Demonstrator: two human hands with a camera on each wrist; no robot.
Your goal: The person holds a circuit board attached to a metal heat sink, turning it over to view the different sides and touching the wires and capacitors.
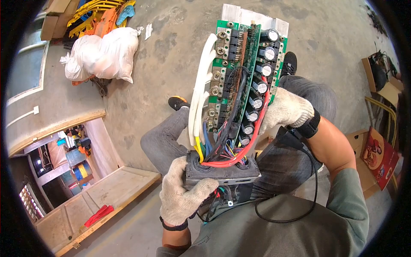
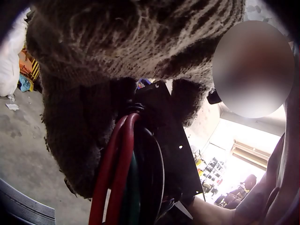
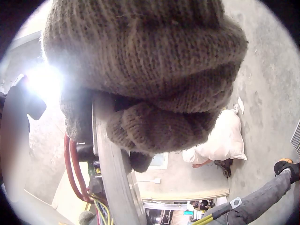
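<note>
A long green circuit board assembly with capacitors and screw terminals is held up over the person's lap, attached to a black end plate. White, red, yellow and blue wires run into the plate. The gloved left hand grips the plate's left end, thumb along its near side; in the left wrist view the glove is around the black plate, beside red cables. The gloved right hand grips the assembly's right side; in the right wrist view its curled fingers hold a metal edge.
White sacks lie on the concrete floor at the upper left, near orange and yellow parts. A wooden door with a red cloth is at lower left. Cardboard boxes stand at right. A black cable loops over the lap.
</note>
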